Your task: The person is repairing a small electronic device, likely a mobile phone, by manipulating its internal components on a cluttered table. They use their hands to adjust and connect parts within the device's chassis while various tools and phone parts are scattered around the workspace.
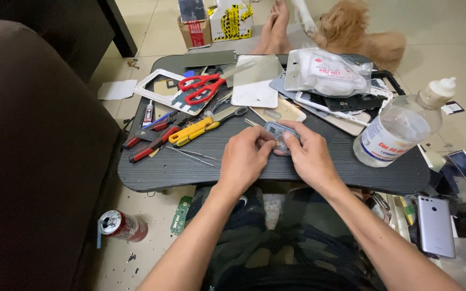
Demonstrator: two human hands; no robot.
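Both hands meet at the middle of a small dark lap table (190, 170). My left hand (245, 156) and my right hand (308, 153) together grip a small grey, flat electronic part (279, 131) by its near edge. The fingertips of both hands pinch it from either side. Just left of my left hand lie thin metal tweezers (192, 155). Yellow-handled pliers (194, 131) and red-handled pliers (149, 141) rest further left.
Red scissors (200, 88) lie on a white frame, beside phone panels (255, 92) and a plastic bag (327, 73). A clear liquid bottle (400, 126) stands at the right. A grey phone (436, 225), a can (121, 225), a dog (360, 35) and someone's bare feet (275, 27) surround the table.
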